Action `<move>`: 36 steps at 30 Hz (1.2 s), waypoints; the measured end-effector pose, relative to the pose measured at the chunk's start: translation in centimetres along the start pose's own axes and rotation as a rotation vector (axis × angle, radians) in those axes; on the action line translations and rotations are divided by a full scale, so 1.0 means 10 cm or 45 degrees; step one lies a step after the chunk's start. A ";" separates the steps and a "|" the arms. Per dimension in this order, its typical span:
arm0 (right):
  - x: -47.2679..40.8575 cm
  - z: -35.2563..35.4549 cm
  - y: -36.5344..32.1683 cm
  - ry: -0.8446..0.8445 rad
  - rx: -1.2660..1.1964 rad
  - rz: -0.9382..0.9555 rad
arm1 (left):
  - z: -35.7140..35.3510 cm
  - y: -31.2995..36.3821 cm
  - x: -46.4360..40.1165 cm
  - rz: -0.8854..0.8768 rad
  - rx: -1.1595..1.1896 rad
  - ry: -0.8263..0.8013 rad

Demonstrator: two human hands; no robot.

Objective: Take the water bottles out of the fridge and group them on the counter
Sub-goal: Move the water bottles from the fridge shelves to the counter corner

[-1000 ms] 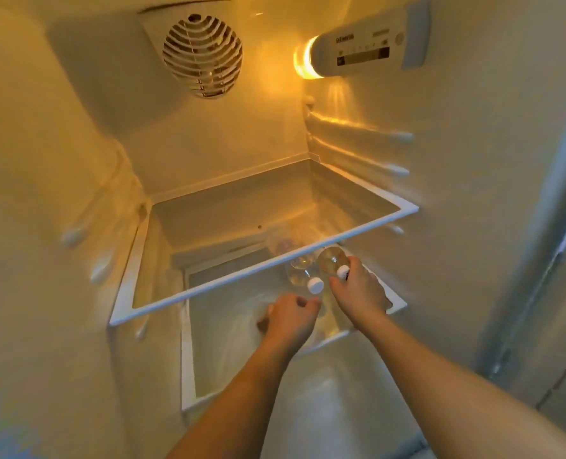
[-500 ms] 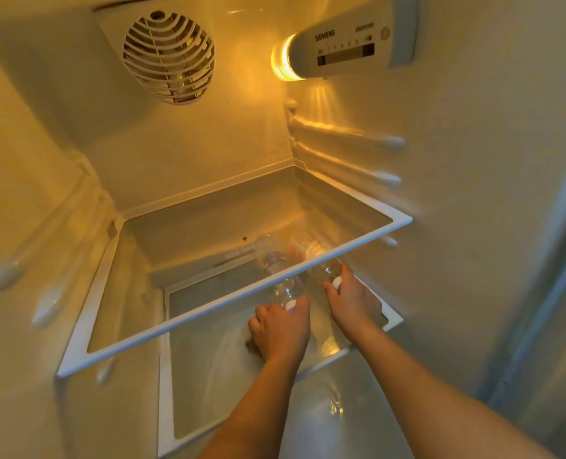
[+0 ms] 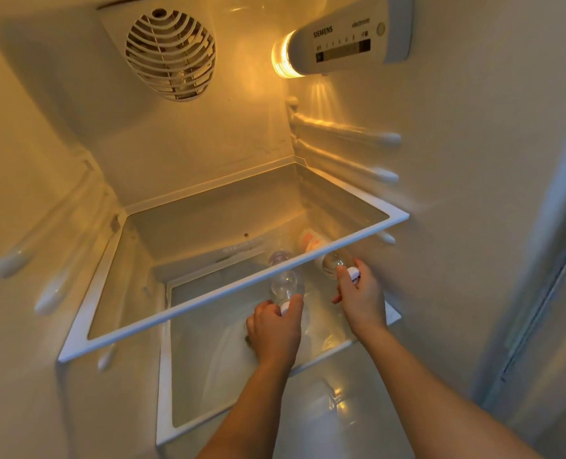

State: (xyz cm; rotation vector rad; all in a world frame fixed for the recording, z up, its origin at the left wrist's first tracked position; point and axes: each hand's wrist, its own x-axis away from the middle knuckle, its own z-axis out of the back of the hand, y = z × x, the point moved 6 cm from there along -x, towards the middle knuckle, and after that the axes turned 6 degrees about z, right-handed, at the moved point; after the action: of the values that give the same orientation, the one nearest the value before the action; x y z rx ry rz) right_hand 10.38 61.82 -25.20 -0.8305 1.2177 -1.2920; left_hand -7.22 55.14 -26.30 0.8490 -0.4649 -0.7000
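Two clear water bottles with white caps lie on the lower glass shelf point(image 3: 189, 376) inside the fridge, caps toward me. My left hand point(image 3: 276, 332) grips the cap end of the left bottle point(image 3: 285, 284). My right hand point(image 3: 361, 298) pinches the white cap of the right bottle point(image 3: 329, 261), whose orange-and-white label shows through the upper shelf. Both bottle bodies reach back under the upper glass shelf point(image 3: 228, 293) and are partly hidden by its white front rim.
The upper glass shelf's white rim crosses just above my hands. A fan grille point(image 3: 170, 54) sits on the back wall and a lit lamp and control unit point(image 3: 338, 41) on the right wall. Shelf rails point(image 3: 348, 137) line both side walls. The fridge's door edge point(image 3: 540, 260) is at right.
My head has moved closer and the view has shifted. Both hands have closed onto the bottle caps; the left hand now covers its cap, which was bare a second ago.
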 end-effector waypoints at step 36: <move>3.14 1.55 -1.61 -0.328 0.493 0.321 | 2.86 -0.87 3.44 -0.117 -0.222 0.353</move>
State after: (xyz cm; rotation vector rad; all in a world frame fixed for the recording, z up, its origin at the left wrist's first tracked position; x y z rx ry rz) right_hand 17.12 26.15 -12.32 -0.5235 0.8038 -1.1252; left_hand -4.75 11.58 -13.16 0.7911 -0.1151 -0.6838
